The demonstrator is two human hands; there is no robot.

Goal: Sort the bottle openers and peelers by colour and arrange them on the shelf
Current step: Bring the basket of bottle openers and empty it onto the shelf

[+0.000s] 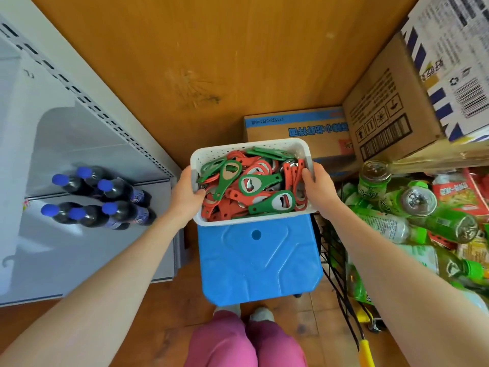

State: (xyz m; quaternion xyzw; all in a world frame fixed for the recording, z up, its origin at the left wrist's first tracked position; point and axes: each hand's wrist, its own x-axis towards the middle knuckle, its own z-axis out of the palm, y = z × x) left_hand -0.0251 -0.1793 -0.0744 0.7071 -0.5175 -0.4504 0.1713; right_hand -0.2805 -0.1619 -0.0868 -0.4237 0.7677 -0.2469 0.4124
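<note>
Both hands on the white basket point(238, 152): left hand point(185, 193) grips the left rim, right hand point(318, 186) grips the right rim, each with the thumb hooked inside. The basket sits at the far edge of the blue stool point(259, 266); cannot tell whether it rests on it or is held just above.

Inside is a loose heap of bottle openers, red ones point(232, 195) and green ones point(260, 182) thoroughly mixed. No peeler clearly made out.

The grey shelf point(87, 144) is to the left, carrying dark bottles with blue caps point(113, 210).

Step, as judged: handling the basket itself; sorting not begun, nothing of the lot on the shelf yet.

Next move calls for setting the basket down steady, freeing one hand, and picking out a single colour. The handles interlock, so expect neighbours to drag along.
</note>
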